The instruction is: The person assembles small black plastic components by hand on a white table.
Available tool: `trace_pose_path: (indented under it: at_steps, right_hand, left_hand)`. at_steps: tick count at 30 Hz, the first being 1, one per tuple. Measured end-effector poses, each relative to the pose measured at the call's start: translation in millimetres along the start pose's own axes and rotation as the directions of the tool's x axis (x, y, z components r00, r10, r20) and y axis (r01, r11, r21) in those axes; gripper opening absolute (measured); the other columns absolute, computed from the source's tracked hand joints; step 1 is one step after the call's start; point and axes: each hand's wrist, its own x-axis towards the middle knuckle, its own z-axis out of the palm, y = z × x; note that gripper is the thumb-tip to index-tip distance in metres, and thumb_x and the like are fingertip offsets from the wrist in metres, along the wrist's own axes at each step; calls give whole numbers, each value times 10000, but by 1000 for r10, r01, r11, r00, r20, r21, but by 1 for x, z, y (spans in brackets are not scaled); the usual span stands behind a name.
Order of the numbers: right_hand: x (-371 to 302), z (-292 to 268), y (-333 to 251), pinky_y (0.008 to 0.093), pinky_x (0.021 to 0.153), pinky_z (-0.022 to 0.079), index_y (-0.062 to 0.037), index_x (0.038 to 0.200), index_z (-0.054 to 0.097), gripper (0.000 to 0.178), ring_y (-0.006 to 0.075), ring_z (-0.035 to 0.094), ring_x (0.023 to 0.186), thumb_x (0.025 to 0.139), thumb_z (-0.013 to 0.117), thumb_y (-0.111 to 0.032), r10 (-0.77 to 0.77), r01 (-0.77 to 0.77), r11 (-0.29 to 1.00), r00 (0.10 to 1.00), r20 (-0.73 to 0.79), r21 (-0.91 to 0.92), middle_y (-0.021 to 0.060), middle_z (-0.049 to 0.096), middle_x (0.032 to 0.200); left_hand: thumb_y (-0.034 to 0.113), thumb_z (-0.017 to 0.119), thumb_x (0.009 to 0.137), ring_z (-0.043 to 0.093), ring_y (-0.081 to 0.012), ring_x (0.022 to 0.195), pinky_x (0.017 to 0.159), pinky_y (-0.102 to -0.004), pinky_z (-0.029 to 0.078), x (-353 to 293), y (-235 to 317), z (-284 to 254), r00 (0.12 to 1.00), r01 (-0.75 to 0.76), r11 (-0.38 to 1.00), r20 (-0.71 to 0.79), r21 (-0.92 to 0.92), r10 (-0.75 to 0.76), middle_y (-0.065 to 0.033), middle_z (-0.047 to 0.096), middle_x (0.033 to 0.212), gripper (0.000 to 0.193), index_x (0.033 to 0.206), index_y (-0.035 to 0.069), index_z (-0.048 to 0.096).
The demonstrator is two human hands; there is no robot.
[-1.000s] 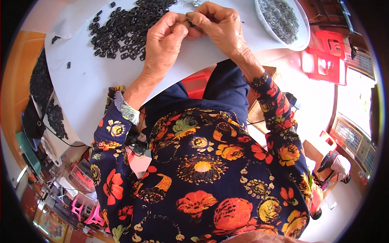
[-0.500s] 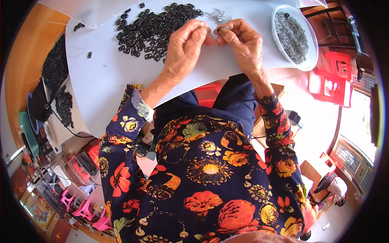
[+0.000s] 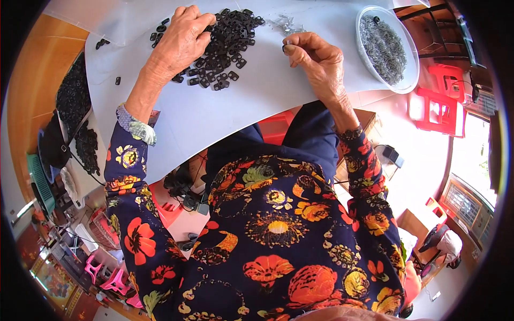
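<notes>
My left hand [image 3: 182, 40] hovers at or over the left side of a pile of small black plastic pieces [image 3: 227, 43], thumb and fingers apart, holding nothing that shows. Each piece is a flat, rounded block with holes. In the pinch of my right hand [image 3: 320, 61] is a small black piece [image 3: 285, 48], mostly hidden by the thumb and forefinger. Beyond that hand lies a little heap of thin, shiny metal bits [image 3: 288, 24]. To its right stands a round clear tub [image 3: 412, 77] filled with similar wiry metal parts [image 3: 383, 51].
The white table [image 3: 128, 117] curves along my lap. A clear plastic sheet or bin [image 3: 101, 21] is at the far left. Stray black pieces [image 3: 118, 81] lie left of the pile. Sacks of black parts [image 3: 75, 91] stand left of the table; red stools [image 3: 439, 112] are on the right.
My left hand has moved left, away from the right hand, to the black pile. My right hand has stayed nearly in place, still pinching. Some pile pieces have shifted.
</notes>
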Motion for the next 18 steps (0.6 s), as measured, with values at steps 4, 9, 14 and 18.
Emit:
trace_pose_path:
  at_steps: [4,9,14,18]
  right_hand:
    - [-1,0,-2,176,618,435,8,913,645,112,33,497,658,852,674,-81,12,-13,1000,1000,-11,-27,-27,584,744]
    - [0,0,-1,184,633,449,11,920,646,117,38,508,663,863,661,-90,-5,5,1000,1000,-6,-29,-18,598,750]
    - [0,0,0,198,665,474,25,931,650,121,52,535,689,858,651,-71,-10,10,999,1000,5,40,11,630,779]
    - [-1,-1,0,199,679,480,42,987,660,164,56,540,698,854,634,-49,-8,8,1000,1000,20,19,26,646,807]
  left_hand:
    - [-9,581,784,467,-267,898,823,-346,420,3,0,1,1000,-2,999,23,-44,3,-91,505,884,187,971,3,585]
    - [23,586,797,515,-220,778,721,-332,445,4,-1,0,992,-4,980,-124,-200,-21,-51,547,779,79,876,20,576]
    - [104,589,900,571,-97,792,704,-248,451,7,21,2,948,221,372,109,-902,-299,19,604,890,78,935,41,619]
    - [115,590,907,601,-155,853,749,-287,464,14,56,9,886,306,-124,330,-944,-327,-16,604,896,117,967,18,617]
